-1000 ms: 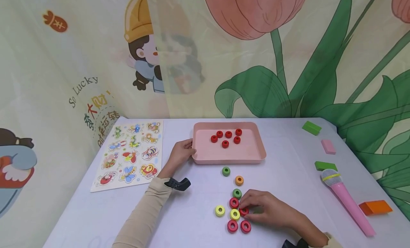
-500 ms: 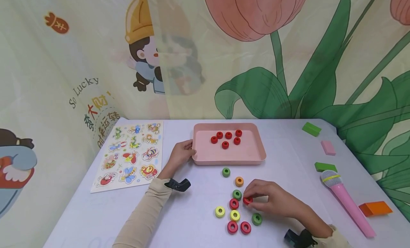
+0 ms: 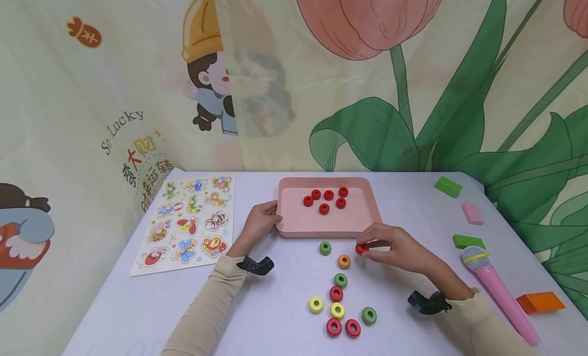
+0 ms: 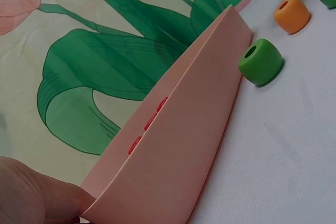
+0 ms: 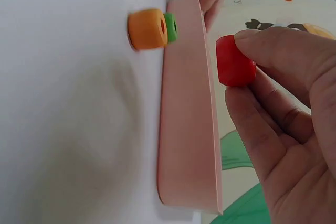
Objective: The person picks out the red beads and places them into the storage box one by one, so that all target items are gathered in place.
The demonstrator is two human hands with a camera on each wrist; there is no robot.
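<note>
Near the tray's front right corner, my right hand [image 3: 399, 247] pinches a red bead [image 5: 233, 61] between thumb and fingertips, raised above the tabletop in the right wrist view. My left hand [image 3: 259, 223] grips the left edge of the pink tray [image 3: 353, 220], its thumb at the rim. Inside the tray lie several red beads [image 3: 323, 209], gathered towards the back. In front of it stand a green bead [image 4: 265, 66] and an orange bead [image 4: 296, 17]. Closer to me are more loose beads: green, red and yellow [image 3: 316, 310].
A sticker sheet [image 3: 184, 243] with insect pictures lies on the left. Along the right side are green blocks [image 3: 448, 187], a pink block [image 3: 472, 214], a pink toy microphone [image 3: 505, 305] and an orange block [image 3: 540, 303]. A printed curtain [image 3: 275, 80] hangs behind the table.
My right hand has taken the red bead from the loose group and carried it away from me, up to the tray's front right corner. The left hand stays on the tray.
</note>
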